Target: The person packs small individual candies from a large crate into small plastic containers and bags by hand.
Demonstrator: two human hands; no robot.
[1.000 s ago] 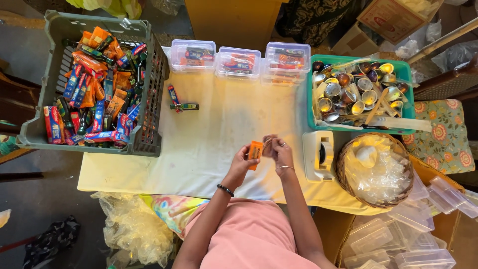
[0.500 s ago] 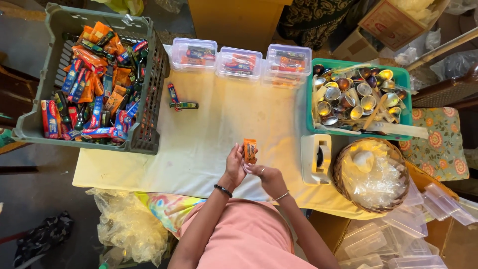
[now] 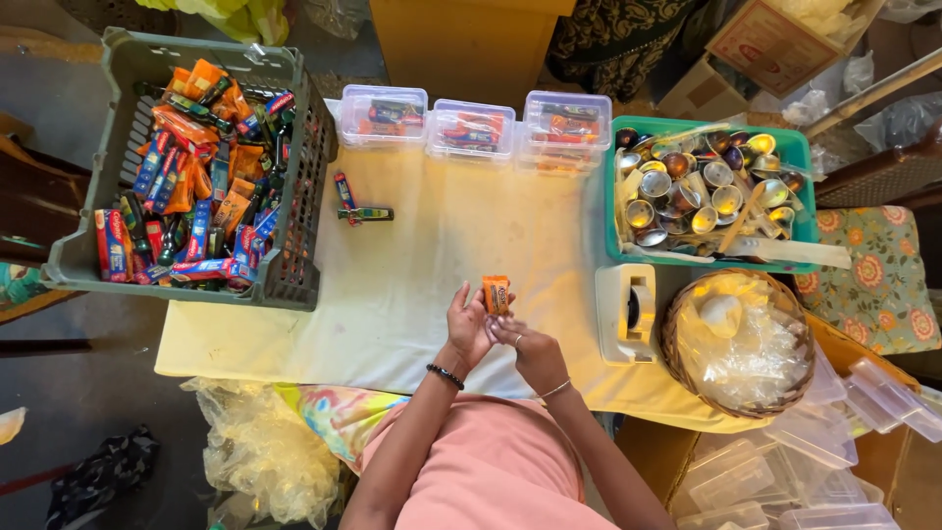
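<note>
Over the cream tablecloth (image 3: 432, 265), near its front edge, both my hands hold one small orange packet (image 3: 497, 293). My left hand (image 3: 465, 327) grips it from the left with the fingers curled up along its side. My right hand (image 3: 530, 345) touches the packet's lower right from below. A dark bead bracelet sits on my left wrist and a thin bangle on my right.
A grey crate (image 3: 294, 177) of colourful wrapped packets stands at the left. Three clear lidded boxes (image 3: 473, 128) line the back. A green tray (image 3: 797, 157) of small metal cups, a wicker basket (image 3: 677, 353) of plastic bags and a white tape dispenser (image 3: 628, 312) are at the right. Two loose packets (image 3: 361, 204) lie mid-table.
My hands and the orange packet have shifted slightly left and toward me. The right hand has dropped from beside the packet to under it.
</note>
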